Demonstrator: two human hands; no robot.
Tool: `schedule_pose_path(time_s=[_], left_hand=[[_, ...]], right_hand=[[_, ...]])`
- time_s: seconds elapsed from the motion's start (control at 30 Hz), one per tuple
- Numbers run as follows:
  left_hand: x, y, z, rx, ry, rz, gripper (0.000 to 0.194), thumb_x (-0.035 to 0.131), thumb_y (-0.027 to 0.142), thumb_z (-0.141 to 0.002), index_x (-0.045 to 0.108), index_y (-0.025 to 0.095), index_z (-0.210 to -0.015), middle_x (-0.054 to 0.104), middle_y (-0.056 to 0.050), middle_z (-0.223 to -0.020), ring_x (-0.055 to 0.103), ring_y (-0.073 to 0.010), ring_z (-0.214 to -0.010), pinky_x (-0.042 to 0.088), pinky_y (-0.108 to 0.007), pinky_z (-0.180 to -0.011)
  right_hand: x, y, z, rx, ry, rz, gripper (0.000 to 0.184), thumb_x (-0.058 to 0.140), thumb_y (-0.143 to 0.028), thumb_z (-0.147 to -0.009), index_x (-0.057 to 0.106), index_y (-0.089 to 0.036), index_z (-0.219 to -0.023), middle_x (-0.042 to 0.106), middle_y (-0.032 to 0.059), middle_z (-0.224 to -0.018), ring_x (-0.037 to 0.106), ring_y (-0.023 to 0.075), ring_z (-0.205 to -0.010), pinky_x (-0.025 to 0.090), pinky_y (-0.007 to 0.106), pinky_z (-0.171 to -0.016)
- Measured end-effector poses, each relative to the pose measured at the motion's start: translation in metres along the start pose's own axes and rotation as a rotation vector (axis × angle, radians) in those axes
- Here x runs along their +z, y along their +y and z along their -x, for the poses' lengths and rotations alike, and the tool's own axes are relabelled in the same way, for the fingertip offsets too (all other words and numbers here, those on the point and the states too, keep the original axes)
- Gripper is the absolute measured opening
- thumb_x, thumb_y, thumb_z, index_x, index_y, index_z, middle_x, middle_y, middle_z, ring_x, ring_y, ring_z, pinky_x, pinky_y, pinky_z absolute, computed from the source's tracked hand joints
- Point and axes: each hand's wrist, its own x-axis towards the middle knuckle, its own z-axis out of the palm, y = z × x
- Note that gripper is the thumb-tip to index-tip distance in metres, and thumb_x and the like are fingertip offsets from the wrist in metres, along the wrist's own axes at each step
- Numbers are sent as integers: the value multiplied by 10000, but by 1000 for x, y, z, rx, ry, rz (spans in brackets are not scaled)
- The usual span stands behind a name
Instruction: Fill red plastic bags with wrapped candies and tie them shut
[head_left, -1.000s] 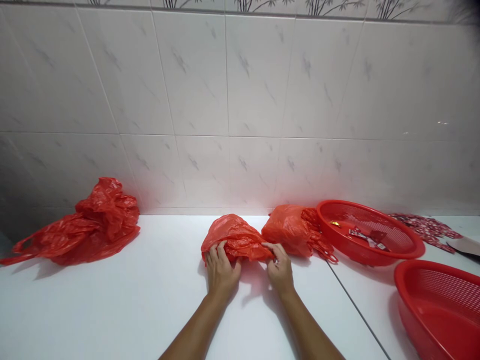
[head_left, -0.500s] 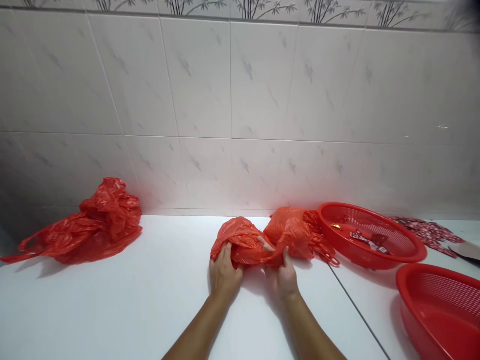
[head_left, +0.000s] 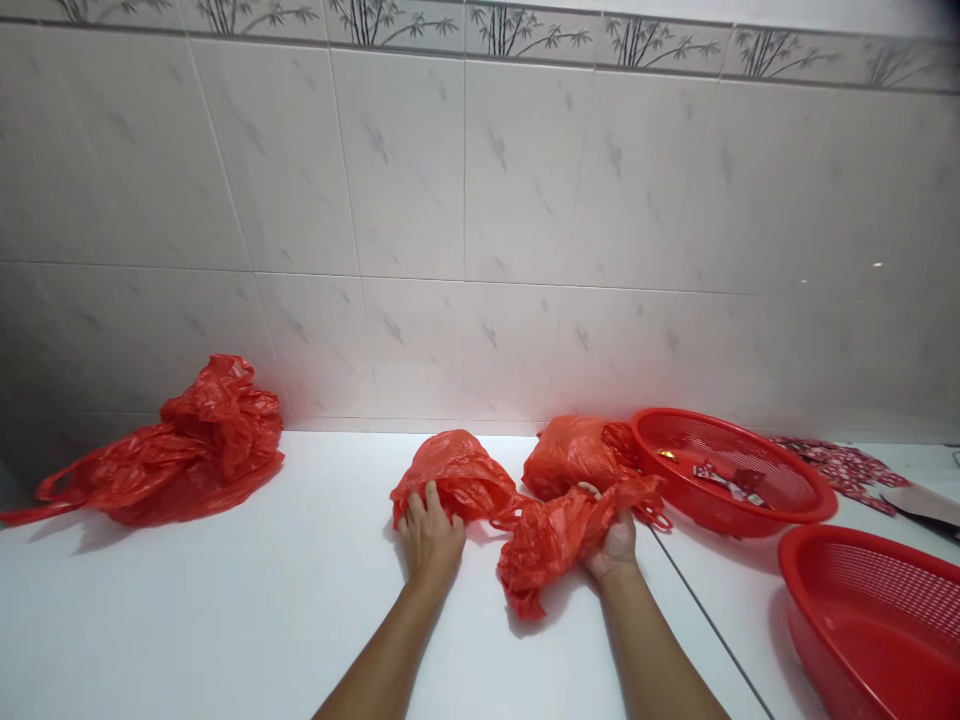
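Observation:
My left hand (head_left: 431, 535) lies against the near side of a rounded red plastic bag (head_left: 459, 470), its fingers spread over the film. What is inside this bag is hidden. A crumpled, limp length of red plastic bag (head_left: 541, 550) hangs from my right hand (head_left: 616, 548), which is closed around it. The crumpled plastic meets the rounded bag in the middle; whether they are one piece I cannot tell. Just behind my right hand sits another full red plastic bag (head_left: 568, 455) with bunched handles.
A heap of red plastic bags (head_left: 217, 450) lies at the left by the tiled wall (head_left: 405, 200). At the right stand a red basket (head_left: 814, 505) holding small wrapped items and a second red basket (head_left: 795, 545). Behind them lies a red-and-white patterned piece (head_left: 847, 470).
My hands have moved apart, the left one leftward with the rounded bag. My right hand has drawn the crumpled plastic out to the right. The view has shifted slightly.

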Motion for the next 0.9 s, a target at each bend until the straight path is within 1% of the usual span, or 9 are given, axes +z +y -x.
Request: schedule_pose_path(time_s=[0.13, 0.23, 0.3, 0.4, 0.47, 0.53, 0.7, 0.8, 0.9], left_hand=[[-10, -17, -26, -109, 256, 113, 581, 552, 148, -898, 451, 129, -1470, 372, -250, -1559, 355, -408, -1501, 324, -617, -1209], [-19, -16, -25, -62, 338, 205, 480, 526, 194, -938, 474, 129, -1410, 308, -254, -1589, 228, -407, -1558, 211, -659, -1255], [-21, -5, -9, 89, 224, 275, 325, 526, 268, -967, 593, 162, -1267, 481, -211, -1487, 395, -365, -1482, 330, -590, -1229], [-16, 17, 19, 316, -89, 367, 263, 593, 360, -958, 711, 250, -1166, 684, -97, -1309, 609, -293, -1289, 478, -489, -1134], [-11, 26, 28, 331, -312, 420, 389, 695, 383, -889, 715, 274, -1262, 690, -86, -1361, 595, -322, -1314, 440, -533, -1156], [-8, 28, 26, 283, -441, 461, 515, 775, 332, -793, 711, 262, -1299, 702, -100, -1351, 599, -350, -1291, 414, -561, -1154], [-9, 23, 11, 161, -488, 599, 254, 647, 208, -829, 769, 223, -1052, 762, -86, -1107, 668, -291, -1052, 491, -473, -1014], [-13, 28, 12, 67, -523, 740, 215, 624, 326, -911, 762, 211, -1028, 770, -73, -1018, 690, -268, -961, 535, -408, -910], [-16, 35, 17, -64, -558, 879, 369, 631, 524, -933, 749, 174, -935, 745, -56, -823, 682, -235, -767, 552, -347, -729]], right_hand=[[17, 6, 1, 39, 8, -145, 533, 749, -696, -794, 759, -242, -1074, 771, 74, -1155, 691, 288, -1190, 555, 458, -1061], [24, 15, 4, 45, -11, 50, 506, 855, -575, -758, 749, -243, -1125, 764, 62, -1189, 691, 266, -1182, 567, 404, -1045], [24, 22, 5, 85, -35, 216, 507, 916, -498, -709, 757, -198, -1086, 773, 90, -1120, 715, 280, -1090, 597, 405, -959], [20, 31, 5, 107, -31, 328, 483, 937, -458, -689, 751, -149, -1010, 768, 95, -974, 718, 238, -857, 603, 364, -777], [17, 35, 4, 107, -36, 379, 483, 909, -493, -721, 736, -141, -1003, 753, 82, -914, 676, 186, -722, 575, 326, -679], [17, 35, 2, 100, -47, 420, 507, 881, -515, -749, 724, -145, -1059, 748, 79, -920, 654, 162, -684, 549, 301, -637], [25, 33, 1, 52, -74, 495, 634, 918, -471, -687, 676, -170, -1190, 748, 69, -917, 688, 193, -752, 540, 291, -640], [32, 32, 8, 6, -140, 543, 632, 931, -405, -662, 679, -167, -1191, 766, 88, -957, 706, 229, -806, 564, 332, -698], [34, 31, 21, -91, -213, 657, 445, 854, -376, -739, 701, -166, -1100, 766, 82, -968, 695, 236, -817, 562, 350, -736]])
